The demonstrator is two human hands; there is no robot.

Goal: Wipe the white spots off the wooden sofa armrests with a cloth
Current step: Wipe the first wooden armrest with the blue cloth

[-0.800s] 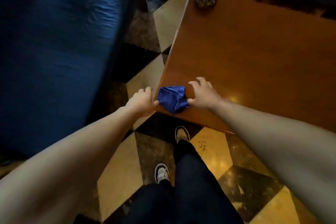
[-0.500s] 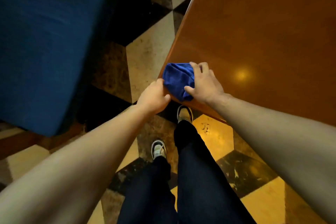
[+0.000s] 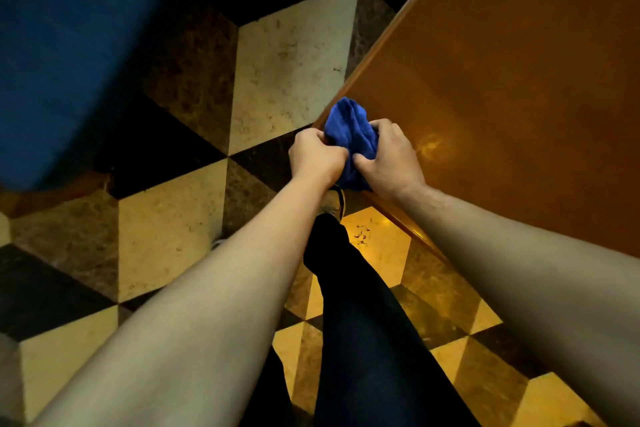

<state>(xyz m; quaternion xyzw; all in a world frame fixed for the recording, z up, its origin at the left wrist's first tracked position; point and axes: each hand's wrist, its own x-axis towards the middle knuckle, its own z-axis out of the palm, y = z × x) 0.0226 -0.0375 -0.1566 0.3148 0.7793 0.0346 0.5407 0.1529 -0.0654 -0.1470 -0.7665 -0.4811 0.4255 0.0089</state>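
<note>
My left hand point(image 3: 317, 158) is curled into a fist around the near-left side of the blue cloth point(image 3: 351, 133), knuckles up, thumb tucked against the fabric. My right hand point(image 3: 389, 158) grips the other side, fingers point(image 3: 382, 125) wrapped over the top of the bundle and thumb pressing into it from below, so the two hands nearly touch with the cloth bunched between them. The cloth is crumpled into a lump that sticks up past my knuckles, and it sits right at the near corner of the wooden tabletop point(image 3: 519, 80), partly over its edge. The tabletop is glossy orange-brown, with a soft glare spot just beside my right hand. Below the hands I see my dark trouser leg point(image 3: 363, 340) and the toe of one shoe point(image 3: 334, 201) under the corner. The floor point(image 3: 284, 62) is tiled in cream, brown and black diamonds. A blue cushion point(image 3: 69, 45) fills the upper left, well apart from the cloth, blurred.
</note>
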